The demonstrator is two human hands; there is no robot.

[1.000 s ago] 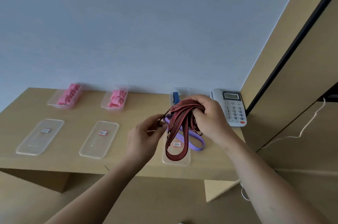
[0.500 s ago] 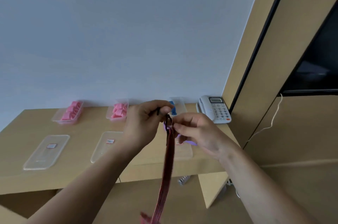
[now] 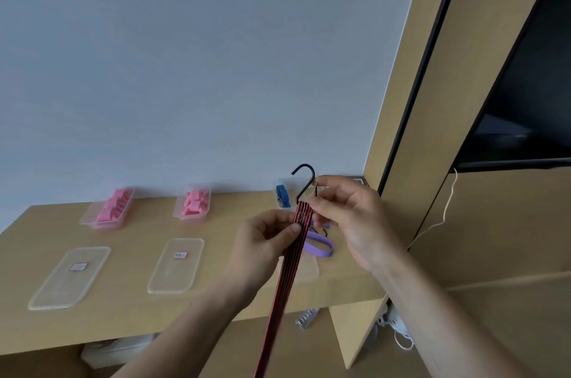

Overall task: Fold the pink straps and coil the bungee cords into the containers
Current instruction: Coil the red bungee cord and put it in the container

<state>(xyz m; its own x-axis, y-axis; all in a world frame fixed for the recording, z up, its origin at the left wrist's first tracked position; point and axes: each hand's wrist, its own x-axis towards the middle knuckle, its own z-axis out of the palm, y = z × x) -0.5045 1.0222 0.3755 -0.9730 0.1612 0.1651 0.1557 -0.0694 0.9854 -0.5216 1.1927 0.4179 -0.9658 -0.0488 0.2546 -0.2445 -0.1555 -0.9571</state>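
Red bungee cord (image 3: 285, 279) below left grip (image 3: 262, 241)

Bottom of red bungee cord (image 3: 280, 294) off-frame.

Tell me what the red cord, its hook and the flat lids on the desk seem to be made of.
Red cord: woven elastic fabric, matte; it hangs flat with black ribbed stripes. Hook: probably black-coated metal wire, thin and smooth. Lids: clear glossy plastic; the desk shows through.
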